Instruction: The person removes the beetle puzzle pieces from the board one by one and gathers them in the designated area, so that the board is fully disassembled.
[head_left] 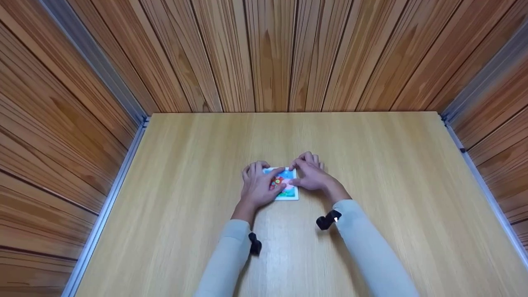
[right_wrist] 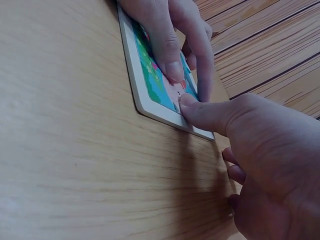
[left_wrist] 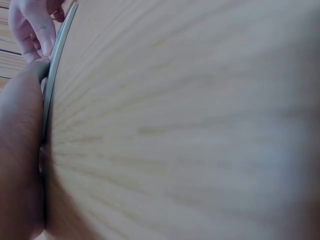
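"Where is the picture board?"

"Flat on the table (head_left: 198, 165), under my two hands. It has a white border (head_left: 286, 199) round a bright picture, mostly blue and green with red and pink figures."

"And your left grip?"

"My left hand (head_left: 258, 187) is clasping nothing: it lies over the board's left part, thumb (right_wrist: 172, 55) and forefinger stretched across the picture."

"The right?"

"My right hand (head_left: 313, 177) comes in from the other side. Its thumb (right_wrist: 204, 114) presses the picture near the right border, and the forefinger reaches the far right corner. Whether those two pinch anything, I cannot tell."

"What else is there?"

"My pale sleeves (head_left: 235, 247), a black device (head_left: 255, 244) at my left wrist and another at my right, and a plank wall (head_left: 270, 57) beyond the table."
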The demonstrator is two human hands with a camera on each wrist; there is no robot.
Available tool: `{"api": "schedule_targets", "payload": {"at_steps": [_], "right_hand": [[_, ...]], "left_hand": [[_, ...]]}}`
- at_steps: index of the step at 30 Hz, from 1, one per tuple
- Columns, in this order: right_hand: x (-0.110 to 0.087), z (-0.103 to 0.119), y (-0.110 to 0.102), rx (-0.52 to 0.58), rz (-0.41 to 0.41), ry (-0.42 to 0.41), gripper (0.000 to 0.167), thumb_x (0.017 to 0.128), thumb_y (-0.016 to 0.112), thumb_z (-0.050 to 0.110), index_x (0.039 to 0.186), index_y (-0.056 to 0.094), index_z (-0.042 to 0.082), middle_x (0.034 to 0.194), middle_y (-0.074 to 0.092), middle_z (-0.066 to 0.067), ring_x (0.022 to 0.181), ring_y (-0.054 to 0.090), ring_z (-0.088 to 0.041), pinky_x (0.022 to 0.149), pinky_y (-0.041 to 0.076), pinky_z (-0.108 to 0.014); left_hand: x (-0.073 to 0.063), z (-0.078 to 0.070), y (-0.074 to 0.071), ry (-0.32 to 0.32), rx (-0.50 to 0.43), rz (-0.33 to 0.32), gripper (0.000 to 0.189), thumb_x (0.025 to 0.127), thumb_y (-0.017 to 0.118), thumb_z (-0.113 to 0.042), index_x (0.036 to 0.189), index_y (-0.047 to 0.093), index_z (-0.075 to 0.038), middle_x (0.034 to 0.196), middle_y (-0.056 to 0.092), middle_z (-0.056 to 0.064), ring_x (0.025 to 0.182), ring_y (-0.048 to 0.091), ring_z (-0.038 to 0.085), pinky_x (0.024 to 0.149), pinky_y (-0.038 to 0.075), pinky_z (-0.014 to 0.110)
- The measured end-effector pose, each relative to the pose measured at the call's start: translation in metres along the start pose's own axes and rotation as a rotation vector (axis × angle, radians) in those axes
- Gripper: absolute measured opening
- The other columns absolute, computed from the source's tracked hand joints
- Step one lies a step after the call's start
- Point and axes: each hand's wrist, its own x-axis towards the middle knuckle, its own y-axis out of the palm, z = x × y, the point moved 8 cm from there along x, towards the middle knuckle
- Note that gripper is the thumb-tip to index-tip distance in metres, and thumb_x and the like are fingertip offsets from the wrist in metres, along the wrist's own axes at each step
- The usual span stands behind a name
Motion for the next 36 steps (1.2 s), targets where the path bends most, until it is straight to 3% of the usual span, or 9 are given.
{"api": "schedule_targets", "payload": {"at_steps": [11, 19, 30, 36], "right_hand": [[-0.0066, 0.0062, -0.0015, -0.014, 0.028, 0.041, 0.032, 0.106, 0.077, 0.029, 0.132, 0.065, 0.015, 0.164, 0.033, -0.023, 0.154, 0.023, -0.046, 0.128, 0.018, -0.068], [-0.0084, 0.0087, -0.0026, -0.011, 0.013, 0.016, 0.029, 0.106, 0.077, 0.028, 0.129, 0.063, 0.016, 0.161, 0.035, -0.023, 0.15, 0.023, -0.047, 0.122, 0.02, -0.067], [-0.0079, 0.0063, -0.0013, 0.009, 0.008, 0.047, 0.036, 0.104, 0.079, 0.029, 0.134, 0.064, 0.016, 0.161, 0.034, -0.022, 0.151, 0.023, -0.045, 0.125, 0.018, -0.069], [-0.0075, 0.0074, -0.0027, -0.007, -0.001, 0.042, 0.037, 0.104, 0.08, 0.031, 0.134, 0.065, 0.016, 0.16, 0.036, -0.023, 0.152, 0.024, -0.045, 0.125, 0.02, -0.069]], "left_hand": [[0.0, -0.0002, 0.0023, -0.007, 0.009, 0.018, 0.066, 0.106, 0.056, -0.07, 0.167, 0.053, -0.044, 0.16, 0.045, 0.013, 0.154, 0.034, 0.038, 0.136, 0.014, 0.073], [0.0005, -0.0006, 0.0017, 0.01, -0.009, 0.017, 0.067, 0.105, 0.055, -0.071, 0.166, 0.054, -0.044, 0.161, 0.044, 0.014, 0.154, 0.034, 0.039, 0.136, 0.014, 0.074], [0.002, 0.0025, 0.0009, 0.008, -0.041, -0.008, 0.063, 0.104, 0.059, -0.068, 0.161, 0.059, -0.041, 0.156, 0.047, 0.014, 0.149, 0.038, 0.039, 0.134, 0.015, 0.076], [0.0013, 0.003, -0.0022, 0.005, -0.066, -0.03, 0.057, 0.103, 0.064, -0.065, 0.149, 0.067, -0.033, 0.156, 0.048, 0.014, 0.152, 0.038, 0.039, 0.136, 0.014, 0.076]]}}
